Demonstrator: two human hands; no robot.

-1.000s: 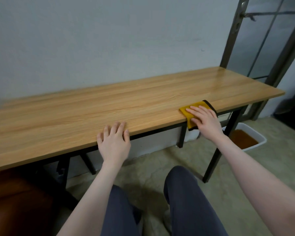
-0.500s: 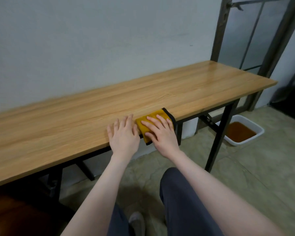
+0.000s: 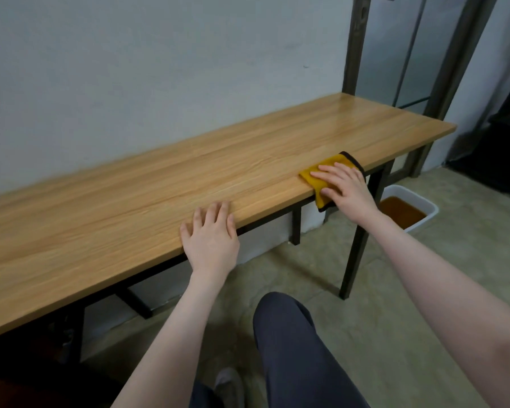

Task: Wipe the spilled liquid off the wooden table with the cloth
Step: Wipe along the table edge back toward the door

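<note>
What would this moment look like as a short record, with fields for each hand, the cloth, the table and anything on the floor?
left hand: fingers straight, resting flat on the near edge of the table, holding nothing
right hand: fingers straight, pressing the cloth against the tabletop
cloth: yellow with a dark border, lying at the near edge, one part hanging over it
table: long wooden top on dark metal legs, set against a pale wall
spill: no liquid plainly visible on the wood
tub: white, on the floor past the table's right end, holding brown liquid

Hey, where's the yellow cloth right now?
In the head view, the yellow cloth lies on the wooden table's front edge toward its right end, under the right hand, partly hanging over.
</note>
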